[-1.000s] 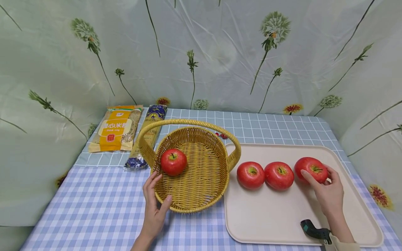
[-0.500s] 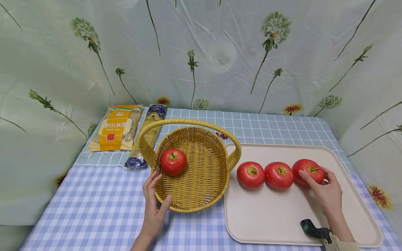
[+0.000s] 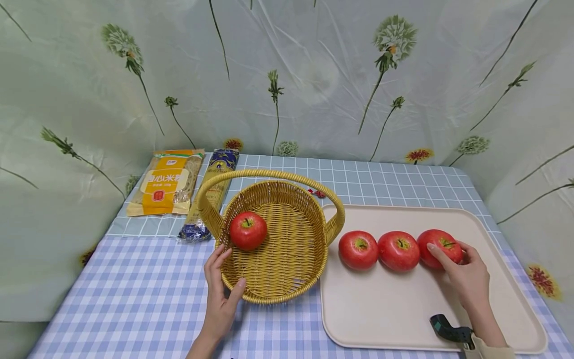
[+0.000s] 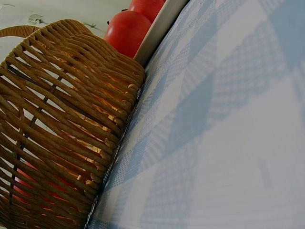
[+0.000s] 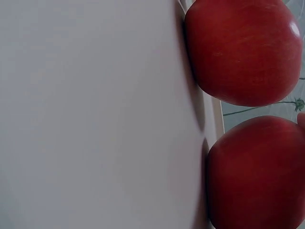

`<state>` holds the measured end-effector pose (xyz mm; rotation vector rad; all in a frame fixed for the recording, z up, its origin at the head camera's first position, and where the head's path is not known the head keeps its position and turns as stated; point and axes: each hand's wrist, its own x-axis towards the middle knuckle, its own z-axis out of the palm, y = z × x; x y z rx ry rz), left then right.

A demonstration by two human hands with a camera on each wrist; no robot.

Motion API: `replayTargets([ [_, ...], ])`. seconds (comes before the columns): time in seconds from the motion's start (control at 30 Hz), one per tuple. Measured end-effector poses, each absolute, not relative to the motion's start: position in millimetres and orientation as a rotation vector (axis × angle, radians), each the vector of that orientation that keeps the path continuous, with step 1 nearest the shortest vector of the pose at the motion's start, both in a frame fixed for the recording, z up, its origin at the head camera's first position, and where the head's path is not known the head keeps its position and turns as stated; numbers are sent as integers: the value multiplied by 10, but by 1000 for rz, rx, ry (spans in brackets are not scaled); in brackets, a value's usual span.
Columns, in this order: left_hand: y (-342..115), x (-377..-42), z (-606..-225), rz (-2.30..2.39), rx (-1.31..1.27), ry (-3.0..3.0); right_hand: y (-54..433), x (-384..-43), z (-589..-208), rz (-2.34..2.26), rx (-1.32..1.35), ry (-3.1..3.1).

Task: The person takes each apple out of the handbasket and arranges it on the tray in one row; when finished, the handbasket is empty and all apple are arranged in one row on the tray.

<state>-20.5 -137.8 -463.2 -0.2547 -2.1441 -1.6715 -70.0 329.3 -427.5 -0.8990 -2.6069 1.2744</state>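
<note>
My right hand holds a red apple between thumb and fingers at the right end of a row on the beige tray. Close beside it sits the middle apple, then the left apple. In the right wrist view, the gripped apple shows below a neighbouring apple, with a fingertip at the frame's edge. A yellow wicker basket contains one apple at its left side. My left hand rests its fingers and thumb on the basket's left front rim.
Left of the basket lie an orange-labelled food packet and a spaghetti packet. A small red item lies behind the basket's handle. The tray's left edge is close beside the basket. A flowered curtain hangs behind.
My right hand and its apple have shifted slightly left, closer to the middle apple. The left hand, basket and other apples stay where they were.
</note>
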Motion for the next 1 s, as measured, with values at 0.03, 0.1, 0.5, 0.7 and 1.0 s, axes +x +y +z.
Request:
replayTargets([
  [0.03,-1378,-206,-4632,-1672,-255,-2143,3292,-699,-4274,1273,-900,-2605],
  [0.1,-1377,-208,-4631,-1671,-255,-2142,3287,-697,-4269,1269,-903,-2605],
  [0.5,-1379,-206,-4630,-1673,-240,-2150,3250,-682,-4226,1247,-873,-2671],
  [0.7,-1379,-197,-4629,-1677,-230,-2159,3255,-686,-4237,1266,-836,-2686],
  [1.0,-1374,-201,-4634,-1669,-251,-2146,3264,-679,-4253,1229,-850,-2687],
])
